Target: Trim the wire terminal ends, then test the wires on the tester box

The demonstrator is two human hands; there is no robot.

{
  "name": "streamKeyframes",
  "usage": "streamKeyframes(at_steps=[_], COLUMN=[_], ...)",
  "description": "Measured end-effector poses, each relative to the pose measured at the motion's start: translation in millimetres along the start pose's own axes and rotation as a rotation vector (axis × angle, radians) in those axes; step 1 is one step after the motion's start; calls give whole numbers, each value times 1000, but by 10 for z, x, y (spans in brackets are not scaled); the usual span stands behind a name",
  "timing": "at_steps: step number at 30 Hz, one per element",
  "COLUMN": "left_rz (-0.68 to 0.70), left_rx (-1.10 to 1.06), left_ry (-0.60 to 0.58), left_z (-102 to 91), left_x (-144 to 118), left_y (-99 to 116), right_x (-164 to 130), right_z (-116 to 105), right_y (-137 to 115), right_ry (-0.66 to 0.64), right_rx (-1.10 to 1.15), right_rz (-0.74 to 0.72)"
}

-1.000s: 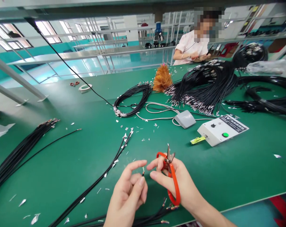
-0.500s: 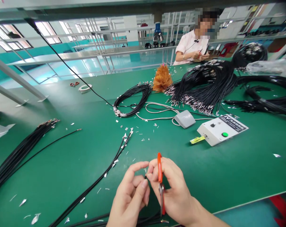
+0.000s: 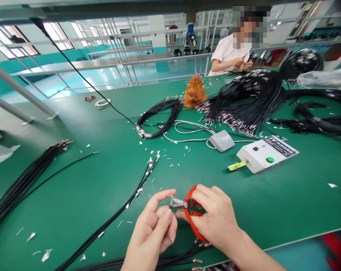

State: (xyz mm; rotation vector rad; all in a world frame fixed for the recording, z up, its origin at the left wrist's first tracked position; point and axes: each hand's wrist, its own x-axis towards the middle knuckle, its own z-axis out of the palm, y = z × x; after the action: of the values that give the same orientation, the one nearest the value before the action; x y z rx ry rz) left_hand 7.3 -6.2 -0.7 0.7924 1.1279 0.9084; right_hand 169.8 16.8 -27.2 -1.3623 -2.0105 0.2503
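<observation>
In the head view my left hand [image 3: 152, 229] pinches the stripped end of a black cable [image 3: 171, 206] between thumb and fingers, its index finger stretched above. Thin pale strands stick up from that end. My right hand [image 3: 218, 216] grips red-handled cutting pliers [image 3: 192, 224], their handles spread. The metal jaws point left and reach the strands at my left fingertips; whether they are closed on them I cannot make out. Below my hands lie more black cables [image 3: 176, 260] with bare coloured wire ends. Left of my hands, a few black cables [image 3: 114, 219] run diagonally over the green table.
Foil scraps [image 3: 46, 256] litter the green table [image 3: 82, 188]. A white box with a green button [image 3: 263, 156], a grey pedal-like piece [image 3: 221, 141], coiled cables [image 3: 140, 131], an orange fluffy thing [image 3: 194, 94] and cable heaps [image 3: 244, 98] lie beyond. Another person [image 3: 229, 52] works opposite.
The pliers have swung from upright in my right hand to pointing left, jaws at the cable end. My right fingers have moved off the strands onto the handles.
</observation>
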Motion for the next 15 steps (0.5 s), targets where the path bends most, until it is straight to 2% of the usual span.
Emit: streamKeyframes(at_steps=[12, 13, 15], left_rz=[7, 7, 11], left_rx=[-48, -50, -39], left_ry=[-26, -26, -21], left_z=[-3, -5, -6], left_x=[8, 12, 19], left_y=[28, 27, -2], right_x=[-32, -37, -23], right_z=[57, 68, 89], right_y=[-5, -5, 10], right_ry=[27, 24, -23], right_rx=[-97, -53, 203], right_rz=[-37, -11, 143])
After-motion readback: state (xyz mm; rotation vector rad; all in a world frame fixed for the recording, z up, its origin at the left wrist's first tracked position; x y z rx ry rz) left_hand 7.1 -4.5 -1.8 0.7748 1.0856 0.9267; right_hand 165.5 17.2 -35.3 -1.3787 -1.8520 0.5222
